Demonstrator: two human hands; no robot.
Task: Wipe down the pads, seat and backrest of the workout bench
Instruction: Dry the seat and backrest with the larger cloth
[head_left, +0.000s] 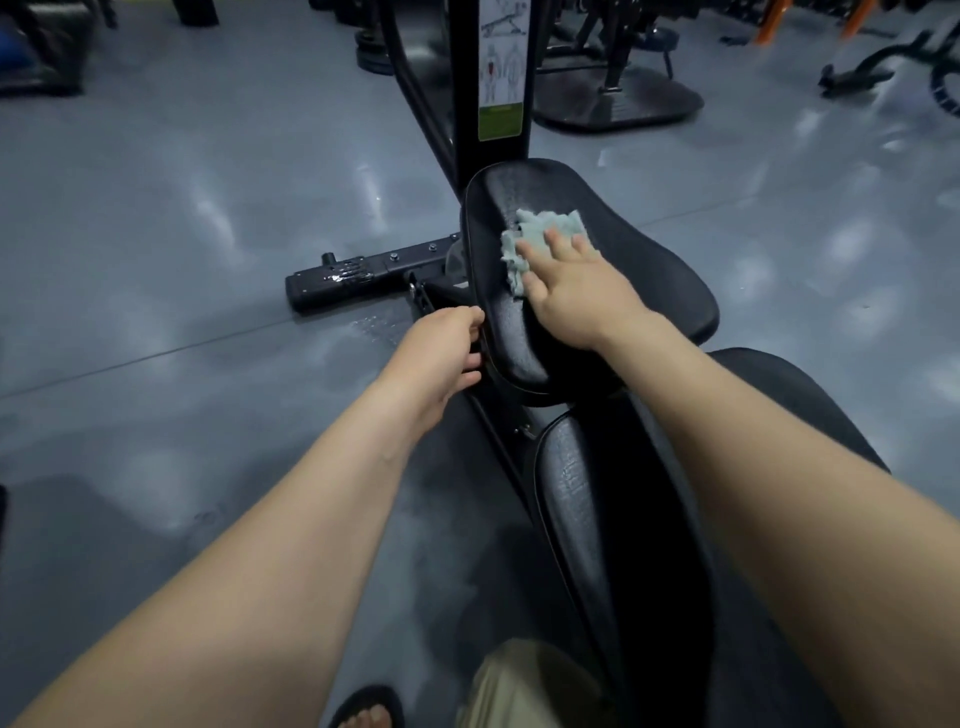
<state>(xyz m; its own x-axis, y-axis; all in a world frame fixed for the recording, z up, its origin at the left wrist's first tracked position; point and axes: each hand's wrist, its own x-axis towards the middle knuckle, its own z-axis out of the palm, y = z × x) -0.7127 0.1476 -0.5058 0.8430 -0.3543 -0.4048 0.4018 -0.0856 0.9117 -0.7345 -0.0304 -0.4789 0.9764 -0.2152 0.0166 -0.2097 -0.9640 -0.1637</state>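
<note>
Right hand (566, 283) is pressing flat, fingers spread wide, on the green cloth (540, 228) at the pad's (649, 270) 11 o'clock, and I'm seeing my left hand (441, 348) gripping its 8 o'clock edge.

A cloth (545, 228) is spread on the seat (649, 270) and pressed flat under the right hand (576, 291). The seat's left edge is gripped by the left hand (441, 353). A second pad (587, 519) is set nearer, an upright post (465, 78) behind, and a floor bar (353, 280) to the left.
</note>
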